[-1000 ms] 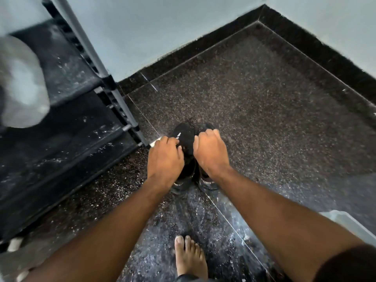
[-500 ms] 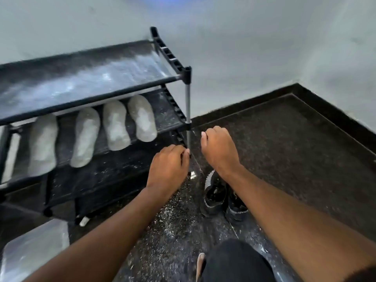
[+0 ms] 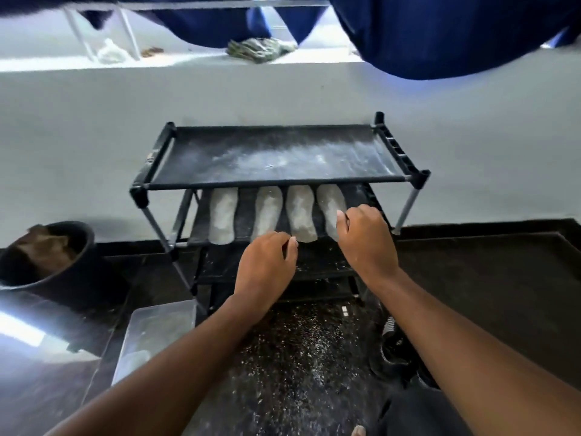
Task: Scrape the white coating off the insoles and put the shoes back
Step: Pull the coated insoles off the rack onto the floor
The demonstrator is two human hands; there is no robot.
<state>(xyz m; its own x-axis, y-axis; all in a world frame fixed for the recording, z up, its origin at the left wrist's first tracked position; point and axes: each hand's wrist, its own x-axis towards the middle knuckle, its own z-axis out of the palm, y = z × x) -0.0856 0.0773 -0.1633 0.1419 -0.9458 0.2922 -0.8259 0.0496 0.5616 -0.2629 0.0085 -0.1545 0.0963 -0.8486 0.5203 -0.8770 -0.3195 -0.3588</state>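
1. My right forearm hides most of the black shoes [image 3: 391, 344] on the speckled dark floor [image 3: 292, 357].
2. Four white-coated insoles [image 3: 300, 212] lie side by side on the middle shelf of the black metal shoe rack [image 3: 276, 180].
3. My left hand [image 3: 267, 265] hovers at their near ends, fingers loosely curled, grip empty.
4. My right hand [image 3: 366, 243] covers the rightmost insole's near end; I cannot tell whether it grips.

Home, prob balcony/utility corner: low black shoe rack [image 3: 279, 180] w/ insoles [image 3: 222, 218] against painted wall, dark speckled floor [image 3: 471, 294], blue laundry [image 3: 440, 36] hanging overhead, black bucket [image 3: 72, 272].
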